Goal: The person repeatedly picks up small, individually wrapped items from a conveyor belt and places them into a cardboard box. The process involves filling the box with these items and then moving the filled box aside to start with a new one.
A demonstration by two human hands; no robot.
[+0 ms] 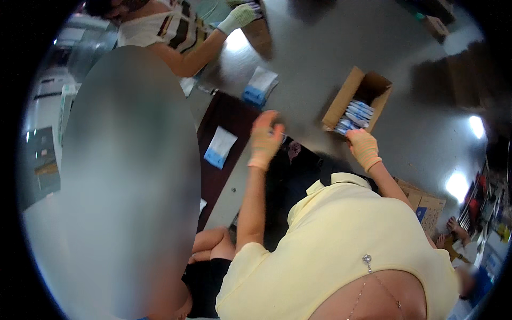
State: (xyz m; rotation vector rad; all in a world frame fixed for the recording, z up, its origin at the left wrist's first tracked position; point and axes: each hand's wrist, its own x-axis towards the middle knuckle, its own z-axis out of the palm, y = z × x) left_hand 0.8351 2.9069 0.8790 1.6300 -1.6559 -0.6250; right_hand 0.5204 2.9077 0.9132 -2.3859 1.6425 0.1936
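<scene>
My left hand, in an orange-striped knit glove, hovers by the end of a dark maroon conveyor belt. Its fingers are bent with the thumb apart, and nothing shows between them. My right hand, gloved alike, is closed at the near edge of an open cardboard box; its fingertips are partly hidden there. Inside that box several white-and-blue packets stand in a row. A flat white-and-blue packet lies on the belt. More such packets lie stacked just past the belt's end.
A grey floor or surface surrounds the box. Across the belt, a person's gloved hand is near another carton. Someone sits close on my left, largely blurred. Cardboard cartons stand to my right, with another person's hand beyond.
</scene>
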